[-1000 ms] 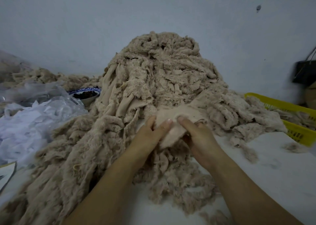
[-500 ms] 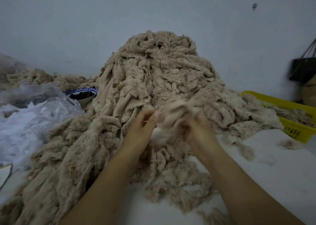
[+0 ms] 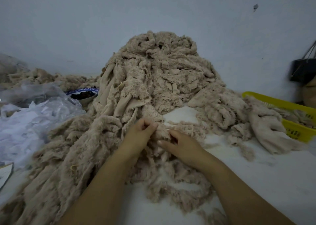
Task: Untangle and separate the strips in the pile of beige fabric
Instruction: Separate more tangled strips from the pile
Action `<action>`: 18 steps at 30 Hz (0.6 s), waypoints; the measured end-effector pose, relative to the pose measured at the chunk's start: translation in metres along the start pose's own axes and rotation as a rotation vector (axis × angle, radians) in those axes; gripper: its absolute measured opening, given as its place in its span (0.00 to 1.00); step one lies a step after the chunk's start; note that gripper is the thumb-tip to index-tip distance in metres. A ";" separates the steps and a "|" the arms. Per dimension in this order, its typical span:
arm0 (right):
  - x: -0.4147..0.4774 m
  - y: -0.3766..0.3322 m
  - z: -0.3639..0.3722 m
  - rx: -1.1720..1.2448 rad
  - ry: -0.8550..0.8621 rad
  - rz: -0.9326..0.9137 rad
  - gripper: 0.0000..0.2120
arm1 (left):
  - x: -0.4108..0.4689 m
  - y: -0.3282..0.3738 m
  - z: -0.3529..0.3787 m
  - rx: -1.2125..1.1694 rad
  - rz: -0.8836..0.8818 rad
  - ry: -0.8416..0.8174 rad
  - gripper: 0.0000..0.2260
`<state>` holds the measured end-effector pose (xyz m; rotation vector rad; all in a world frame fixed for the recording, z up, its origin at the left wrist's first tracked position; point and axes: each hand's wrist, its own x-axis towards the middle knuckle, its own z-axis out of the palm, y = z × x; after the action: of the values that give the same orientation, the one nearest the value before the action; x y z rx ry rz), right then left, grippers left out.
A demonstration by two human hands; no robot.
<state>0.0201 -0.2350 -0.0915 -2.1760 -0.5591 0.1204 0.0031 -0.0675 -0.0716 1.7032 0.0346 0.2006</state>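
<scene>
I am picking one piece out of the tangle: at lower centre my left hand pinches a fuzzy strip at the near foot of the pile of beige fabric, which fills the middle of the frame, and my right hand curls its fingers round the same strip just beside it. Next, I judge, I must draw my hands apart gently, following that strip out of the snarl. I can read no label or writing anywhere.
</scene>
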 end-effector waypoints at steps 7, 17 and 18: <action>-0.001 -0.008 -0.014 0.601 0.343 0.156 0.14 | -0.002 0.005 0.002 -0.196 -0.029 -0.015 0.12; -0.003 -0.016 -0.024 1.057 0.490 0.188 0.23 | -0.004 0.012 -0.003 -0.233 -0.042 0.103 0.17; -0.003 -0.016 -0.025 1.074 0.511 0.204 0.25 | -0.006 0.010 -0.003 -0.086 -0.005 0.048 0.17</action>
<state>0.0185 -0.2461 -0.0637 -1.1262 0.0570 -0.0324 -0.0037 -0.0671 -0.0620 1.6120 0.0645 0.2363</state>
